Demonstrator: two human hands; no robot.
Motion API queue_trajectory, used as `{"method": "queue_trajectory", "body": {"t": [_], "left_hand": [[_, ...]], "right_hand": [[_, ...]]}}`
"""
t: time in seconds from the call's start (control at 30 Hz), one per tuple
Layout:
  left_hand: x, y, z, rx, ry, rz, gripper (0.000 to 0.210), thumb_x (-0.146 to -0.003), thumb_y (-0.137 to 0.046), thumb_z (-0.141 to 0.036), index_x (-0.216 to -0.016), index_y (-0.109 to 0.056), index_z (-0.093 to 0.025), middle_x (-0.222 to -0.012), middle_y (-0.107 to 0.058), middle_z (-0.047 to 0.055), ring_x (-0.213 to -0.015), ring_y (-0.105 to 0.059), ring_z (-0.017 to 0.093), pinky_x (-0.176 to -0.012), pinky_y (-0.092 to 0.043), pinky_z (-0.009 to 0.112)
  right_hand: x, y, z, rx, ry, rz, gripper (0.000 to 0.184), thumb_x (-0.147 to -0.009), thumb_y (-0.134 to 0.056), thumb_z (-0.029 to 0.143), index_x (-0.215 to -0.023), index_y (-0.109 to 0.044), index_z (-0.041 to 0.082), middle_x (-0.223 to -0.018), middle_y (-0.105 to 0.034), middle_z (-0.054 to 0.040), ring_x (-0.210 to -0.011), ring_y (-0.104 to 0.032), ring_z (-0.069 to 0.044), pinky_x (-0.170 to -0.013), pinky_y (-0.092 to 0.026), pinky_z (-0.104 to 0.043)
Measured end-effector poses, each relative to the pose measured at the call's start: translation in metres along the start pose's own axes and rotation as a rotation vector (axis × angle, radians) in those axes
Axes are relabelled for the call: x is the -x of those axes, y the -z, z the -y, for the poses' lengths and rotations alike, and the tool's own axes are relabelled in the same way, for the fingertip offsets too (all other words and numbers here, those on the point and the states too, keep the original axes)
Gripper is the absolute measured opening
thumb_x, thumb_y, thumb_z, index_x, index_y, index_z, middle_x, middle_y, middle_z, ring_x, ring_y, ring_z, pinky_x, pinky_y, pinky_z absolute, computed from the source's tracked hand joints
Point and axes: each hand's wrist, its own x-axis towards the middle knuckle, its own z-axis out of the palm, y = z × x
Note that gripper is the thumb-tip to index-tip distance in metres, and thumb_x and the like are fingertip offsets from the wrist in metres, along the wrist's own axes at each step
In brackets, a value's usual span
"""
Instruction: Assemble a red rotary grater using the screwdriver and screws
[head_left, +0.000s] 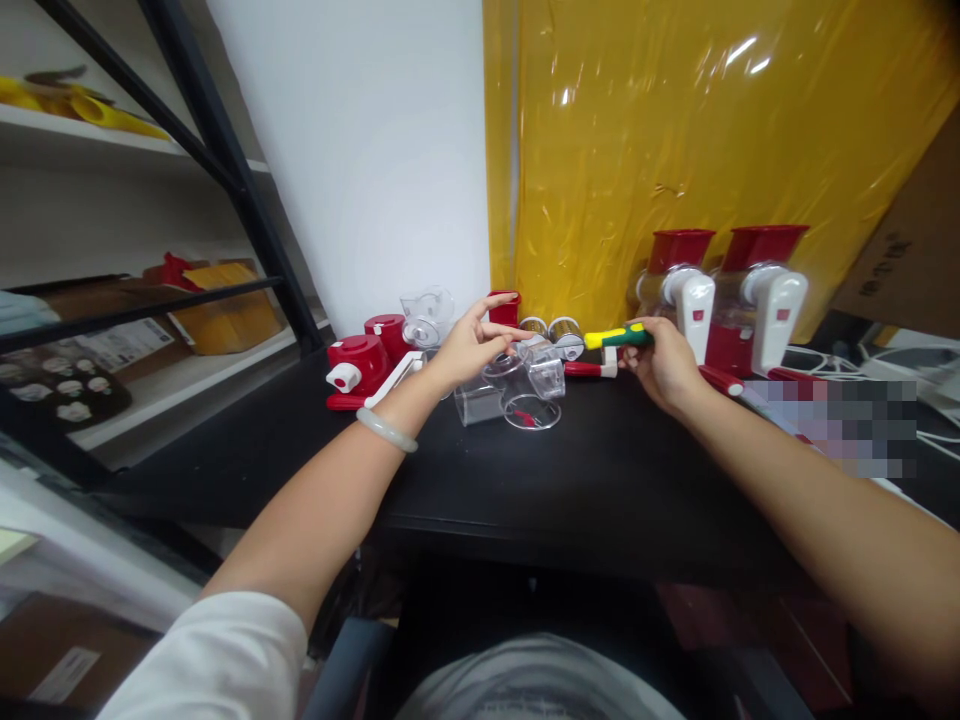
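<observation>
My left hand (pixel 472 345), with a pale bangle on its wrist, hovers over clear plastic housing parts (pixel 480 402). Its thumb and index finger come together in a pinch while other fingers stretch out; whatever lies between the tips is too small to make out. My right hand (pixel 664 362) is closed around the green-and-yellow handle of a screwdriver (pixel 622 336), which points left toward my left fingertips. The screwdriver's shaft hardly shows. Below the handle lies a red and white crank handle (pixel 592 369). Small red pieces (pixel 525 418) show inside a clear round rim.
Two assembled red-and-white drum graters (pixel 682 290) stand at the right. Red bases (pixel 360 365) sit at the left, near a clear hopper (pixel 427 315). Metal grater drums (pixel 564 332) rest at the back of the black table (pixel 510 490). Shelving (pixel 172 370) rises at the left.
</observation>
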Motion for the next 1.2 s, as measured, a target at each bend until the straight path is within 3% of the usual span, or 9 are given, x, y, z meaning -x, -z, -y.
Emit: {"method": "queue_trajectory", "body": {"t": [0.2,0.43,0.6,0.73,0.83,1.07,1.2], "left_hand": [[-0.0001,0.0009,0.0008,0.010,0.003,-0.006,0.062,-0.082,-0.059,-0.010,-0.140,-0.038,-0.014,-0.100,-0.073,0.013,-0.069,-0.064,0.013,-0.052,-0.037,0.022],[-0.0010,0.0025,0.0018,0.012,0.051,-0.035,0.062,-0.082,-0.059,-0.010,-0.140,-0.038,-0.014,-0.100,-0.073,0.013,-0.070,-0.064,0.013,-0.049,-0.035,0.021],[-0.0009,0.0024,0.0009,0.006,0.070,-0.043,0.061,-0.083,-0.060,-0.013,-0.140,-0.039,-0.015,-0.099,-0.073,0.012,-0.070,-0.064,0.013,-0.050,-0.035,0.021],[-0.0010,0.0023,0.0011,-0.010,0.074,-0.051,0.059,-0.083,-0.060,-0.014,-0.139,-0.041,-0.016,-0.099,-0.073,0.011,-0.070,-0.064,0.014,-0.049,-0.034,0.023],[-0.0014,0.0021,0.0021,-0.015,0.071,-0.055,0.055,-0.083,-0.060,-0.015,-0.135,-0.043,-0.016,-0.098,-0.074,0.011,-0.070,-0.064,0.014,-0.049,-0.034,0.023],[-0.0020,0.0013,0.0034,0.001,0.079,-0.063,0.032,-0.082,-0.060,-0.017,-0.111,-0.046,-0.018,-0.094,-0.074,0.009,-0.067,-0.062,0.013,-0.048,-0.032,0.023],[-0.0025,0.0012,0.0044,0.019,0.072,-0.061,0.028,-0.079,-0.060,-0.019,-0.103,-0.045,-0.020,-0.092,-0.074,0.008,-0.066,-0.062,0.013,-0.047,-0.031,0.023]], "right_hand": [[-0.0042,0.0031,-0.0055,-0.033,0.018,0.025,0.008,-0.076,-0.053,0.024,-0.083,-0.054,0.020,-0.064,-0.050,0.0025,-0.049,-0.047,-0.009,-0.044,-0.042,-0.022],[-0.0078,0.0050,-0.0094,0.108,0.035,-0.011,0.028,-0.084,-0.057,0.050,-0.079,-0.047,0.024,-0.055,-0.043,0.0054,-0.043,-0.043,-0.010,-0.040,-0.040,-0.023],[-0.0068,0.0044,-0.0088,0.122,0.062,-0.011,0.021,-0.083,-0.060,0.038,-0.076,-0.047,0.024,-0.053,-0.042,0.0065,-0.041,-0.037,-0.009,-0.041,-0.042,-0.023],[-0.0048,0.0018,-0.0068,0.071,0.055,-0.024,0.003,-0.081,-0.055,0.025,-0.081,-0.052,0.024,-0.059,-0.048,0.0048,-0.044,-0.042,-0.009,-0.043,-0.044,-0.023],[-0.0031,0.0003,-0.0060,0.034,0.033,-0.026,0.004,-0.079,-0.052,0.022,-0.083,-0.053,0.023,-0.065,-0.051,0.0040,-0.047,-0.048,-0.009,-0.045,-0.045,-0.023],[-0.0012,0.0014,-0.0065,-0.031,0.011,0.023,0.006,-0.077,-0.050,0.022,-0.082,-0.051,0.022,-0.065,-0.053,0.0036,-0.047,-0.050,-0.010,-0.049,-0.046,-0.025],[-0.0033,0.0033,-0.0085,0.003,0.030,0.043,0.009,-0.080,-0.054,0.031,-0.082,-0.050,0.023,-0.067,-0.053,0.0033,-0.049,-0.051,-0.010,-0.050,-0.048,-0.026]]}}
